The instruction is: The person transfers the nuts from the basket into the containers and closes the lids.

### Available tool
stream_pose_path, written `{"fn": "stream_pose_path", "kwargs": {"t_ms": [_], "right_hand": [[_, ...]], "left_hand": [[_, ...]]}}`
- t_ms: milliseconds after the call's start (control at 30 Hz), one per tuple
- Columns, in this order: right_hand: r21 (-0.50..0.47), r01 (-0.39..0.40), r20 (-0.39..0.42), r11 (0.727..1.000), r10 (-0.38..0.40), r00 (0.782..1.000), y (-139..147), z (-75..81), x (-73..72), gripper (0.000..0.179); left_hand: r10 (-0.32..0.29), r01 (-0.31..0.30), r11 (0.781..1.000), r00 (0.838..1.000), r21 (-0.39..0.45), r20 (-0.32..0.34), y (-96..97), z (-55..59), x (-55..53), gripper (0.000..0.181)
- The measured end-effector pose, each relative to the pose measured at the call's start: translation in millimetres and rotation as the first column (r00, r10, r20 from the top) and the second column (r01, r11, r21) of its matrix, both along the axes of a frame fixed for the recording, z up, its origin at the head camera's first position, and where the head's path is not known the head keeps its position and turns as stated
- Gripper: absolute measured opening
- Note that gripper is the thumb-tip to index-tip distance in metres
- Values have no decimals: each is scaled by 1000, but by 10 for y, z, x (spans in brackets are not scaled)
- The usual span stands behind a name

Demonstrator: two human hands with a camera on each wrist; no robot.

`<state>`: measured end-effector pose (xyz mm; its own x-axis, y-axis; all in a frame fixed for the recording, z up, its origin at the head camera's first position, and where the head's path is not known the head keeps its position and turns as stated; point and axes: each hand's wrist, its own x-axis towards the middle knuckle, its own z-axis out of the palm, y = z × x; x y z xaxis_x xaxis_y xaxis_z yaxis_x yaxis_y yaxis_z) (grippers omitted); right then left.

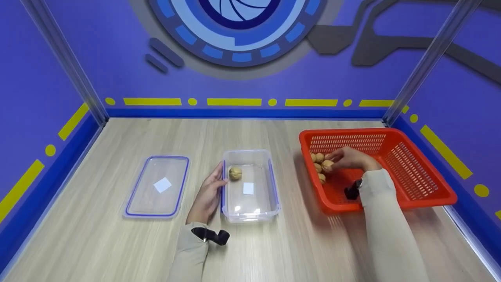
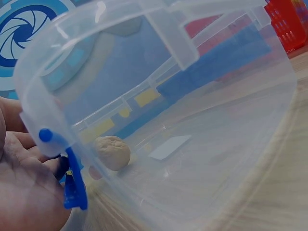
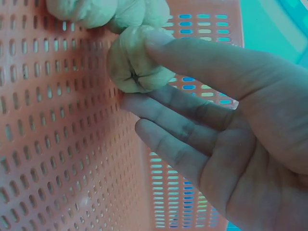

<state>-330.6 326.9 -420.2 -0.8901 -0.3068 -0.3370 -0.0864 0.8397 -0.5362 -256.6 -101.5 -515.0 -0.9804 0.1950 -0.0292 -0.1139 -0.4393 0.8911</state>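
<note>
In the head view, a clear plastic container [image 1: 261, 203] holds one walnut [image 1: 235, 173] near its left wall. My left hand [image 1: 207, 196] rests along the outside of that wall, with its fingers extended against it. A blue latch [image 2: 77, 187] hangs beside the palm in the left wrist view. Inside the red basket [image 1: 415, 199], my right hand [image 1: 348, 159] pinches a walnut [image 3: 137, 62] between its thumb and fingers. Several other walnuts [image 1: 318, 167] lie against the basket's left side, next to that hand.
The container's blue-edged lid [image 1: 172, 199] lies flat on the wooden table [image 1: 105, 243], left of my left hand. White square labels show on lid and container. Blue-purple panels [image 1: 242, 86] enclose the table at the back and both sides.
</note>
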Motion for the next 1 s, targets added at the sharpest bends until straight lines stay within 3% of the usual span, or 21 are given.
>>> {"fn": "stream_pose_path", "kwargs": {"t_ms": [700,1000], "right_hand": [[-101,2,-64,995,-9,998,-26,209,66,48],[-117,-4,-119,993,-10,993,-104,308,55,45]], "left_hand": [[-8,8,1000,999,5,-42,9,-9,7,71],[-1,1,1000,1000,8,-27,11,7,2,71]]}}
